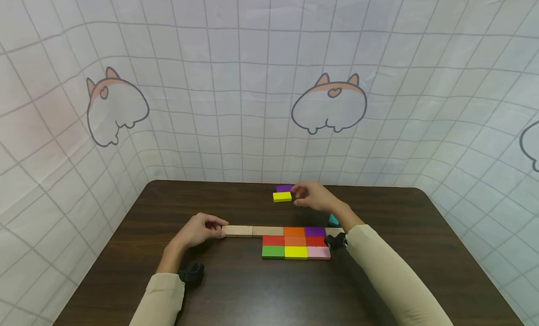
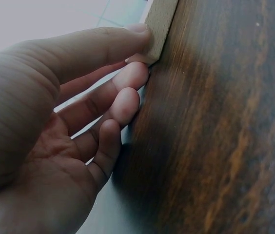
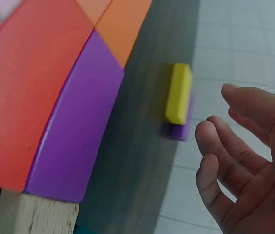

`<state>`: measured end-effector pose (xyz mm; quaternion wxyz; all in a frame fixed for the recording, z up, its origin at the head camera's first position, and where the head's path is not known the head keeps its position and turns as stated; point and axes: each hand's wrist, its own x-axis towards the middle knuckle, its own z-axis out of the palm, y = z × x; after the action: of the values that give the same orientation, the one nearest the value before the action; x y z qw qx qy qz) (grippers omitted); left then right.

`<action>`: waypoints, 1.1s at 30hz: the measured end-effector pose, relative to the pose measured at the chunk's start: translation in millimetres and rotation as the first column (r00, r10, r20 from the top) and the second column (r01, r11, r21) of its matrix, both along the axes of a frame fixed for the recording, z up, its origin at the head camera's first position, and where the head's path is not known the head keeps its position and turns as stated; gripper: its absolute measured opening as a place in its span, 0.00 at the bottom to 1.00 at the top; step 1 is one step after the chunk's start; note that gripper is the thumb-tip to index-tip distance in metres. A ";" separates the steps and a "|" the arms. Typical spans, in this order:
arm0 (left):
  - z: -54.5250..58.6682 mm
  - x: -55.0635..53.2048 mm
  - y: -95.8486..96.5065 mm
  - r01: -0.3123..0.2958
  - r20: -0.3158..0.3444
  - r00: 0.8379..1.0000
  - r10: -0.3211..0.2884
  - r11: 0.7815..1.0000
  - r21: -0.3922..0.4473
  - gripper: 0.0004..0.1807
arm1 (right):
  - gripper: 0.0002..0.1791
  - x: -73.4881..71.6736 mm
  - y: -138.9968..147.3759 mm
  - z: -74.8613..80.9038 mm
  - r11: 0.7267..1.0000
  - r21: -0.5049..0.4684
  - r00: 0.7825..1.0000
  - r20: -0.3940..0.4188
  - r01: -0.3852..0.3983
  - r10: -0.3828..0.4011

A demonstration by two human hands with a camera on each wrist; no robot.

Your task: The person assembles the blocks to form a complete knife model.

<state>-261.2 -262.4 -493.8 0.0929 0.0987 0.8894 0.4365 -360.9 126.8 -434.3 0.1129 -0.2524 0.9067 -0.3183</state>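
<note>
Near the worktop's point(image 1: 236, 293) far edge, we see right fingers point(image 3: 206, 136), parted, empty, beside a yellow block point(image 1: 282, 197); left fingers point(image 2: 132, 75) pinch a wooden block point(image 1: 237, 231).

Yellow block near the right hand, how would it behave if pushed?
The yellow block is probably stiff, judging by its crisp edges. Its flat faces suggest sliding rather than rolling. Pushed backward, it may nudge the purple block behind it.

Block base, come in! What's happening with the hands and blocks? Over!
Left hand pinching plain block by its end. Right hand empty, near far yellow block. Nothing seen between those two. Other coloured blocks in rows. Over.
</note>
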 end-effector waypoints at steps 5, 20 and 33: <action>-0.7 0.0 -0.8 -0.004 0.004 1.000 0.004 1.000 -0.003 0.13 | 0.24 -17.6 -8.4 -11.6 0.999 0.042 0.998 0.060 -0.007 0.005; 1.9 2.2 1.3 -0.009 0.001 1.000 0.009 1.000 0.000 0.13 | 0.18 -42.2 -21.7 -34.2 0.998 0.049 0.994 0.098 0.037 -0.042; 1.3 0.6 0.0 -0.019 0.010 1.000 0.019 1.000 -0.014 0.13 | 0.18 -41.1 -25.1 -31.3 0.999 0.034 0.982 0.188 -0.017 0.011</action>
<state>-260.5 -262.3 -492.4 0.0938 0.0874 0.8929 0.4315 -402.0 101.7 -465.5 0.2045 -0.2256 0.8958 -0.3239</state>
